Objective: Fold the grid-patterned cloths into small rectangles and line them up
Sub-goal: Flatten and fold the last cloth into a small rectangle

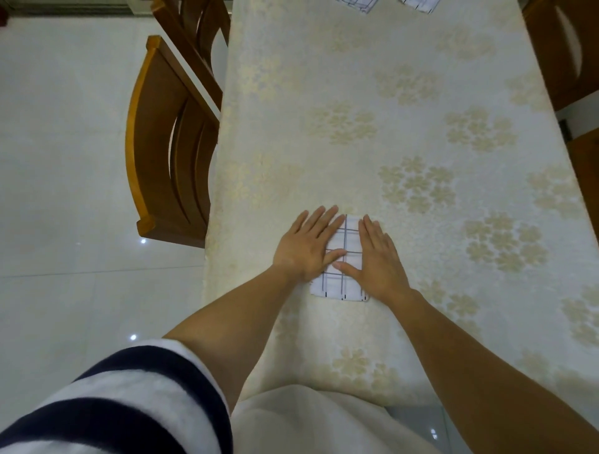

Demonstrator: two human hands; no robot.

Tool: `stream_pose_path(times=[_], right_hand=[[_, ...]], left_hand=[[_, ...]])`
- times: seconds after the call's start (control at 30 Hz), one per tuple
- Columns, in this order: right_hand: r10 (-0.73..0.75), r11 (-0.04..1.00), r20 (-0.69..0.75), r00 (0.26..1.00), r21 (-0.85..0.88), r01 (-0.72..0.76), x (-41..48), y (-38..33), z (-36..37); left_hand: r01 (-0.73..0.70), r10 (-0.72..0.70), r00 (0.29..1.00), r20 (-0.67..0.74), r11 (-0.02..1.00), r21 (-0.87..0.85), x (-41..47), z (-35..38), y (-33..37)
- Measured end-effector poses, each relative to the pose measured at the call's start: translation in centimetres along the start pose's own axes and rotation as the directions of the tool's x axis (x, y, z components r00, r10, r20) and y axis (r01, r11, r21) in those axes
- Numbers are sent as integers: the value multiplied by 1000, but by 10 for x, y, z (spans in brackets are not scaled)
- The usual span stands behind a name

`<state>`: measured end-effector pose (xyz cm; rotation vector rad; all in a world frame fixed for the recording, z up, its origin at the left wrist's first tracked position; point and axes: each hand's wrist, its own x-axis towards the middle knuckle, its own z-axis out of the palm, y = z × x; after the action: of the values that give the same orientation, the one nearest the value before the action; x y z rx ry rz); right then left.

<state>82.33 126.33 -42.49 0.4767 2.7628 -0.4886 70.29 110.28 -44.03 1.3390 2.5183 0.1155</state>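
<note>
At 7 o'clock in the view a navy-and-white striped sleeve (113, 398) covers the upper left arm, and both bare forearms reach forward over the table's near edge. Just below centre lies the small folded white cloth with a dark grid pattern (351, 241) — a rectangle resting flat on the cream floral tablecloth (405, 145). The left hand (308, 248) lies flat on its 9 o'clock side, fingers straight and slightly spread, pressing without gripping. The right hand (377, 259) presses its 3 o'clock side the same way, thumb pointing inward across the cloth. At 10 o'clock from the cloth a brown wooden chair (168, 145) stands against the table on the pale glossy tile floor (64, 162). At 12 o'clock, at the table's far end, edges of two more grid-patterned cloths (356, 4) show — whether they are folded cannot be told.
</note>
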Motion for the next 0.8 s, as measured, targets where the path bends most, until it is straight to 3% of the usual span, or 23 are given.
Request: stream_pose_path(times=[0.2,0.4,0.5,0.57,0.63,0.7,0.8], right_hand=[[-2,973,22,1000,-231,7,-22,13,8],[-3,981,28,1000,-192,9,-63,16,19],[28,1000,-27,999,13,-28,-73,14,17],[169,958,-201,965,264,-113,-73,9,18],[344,911,-327,880,342,-229,-63,0,17],[435,884,-307,846,325,-337,-49,-12,17],[453,880,-283,845,294,-373,-32,-20,12]], left_hand=[[40,-46,996,78,996,74,-3,-11,-3],[50,-59,993,105,995,86,-3,-12,-2],[55,-57,993,104,998,21,-3,-19,3],[50,-50,998,46,999,-5,-3,-27,8],[-37,39,999,-33,998,52,9,-38,16],[-216,219,975,-44,973,77,28,-52,28],[-497,477,865,156,857,136,54,-67,48]])
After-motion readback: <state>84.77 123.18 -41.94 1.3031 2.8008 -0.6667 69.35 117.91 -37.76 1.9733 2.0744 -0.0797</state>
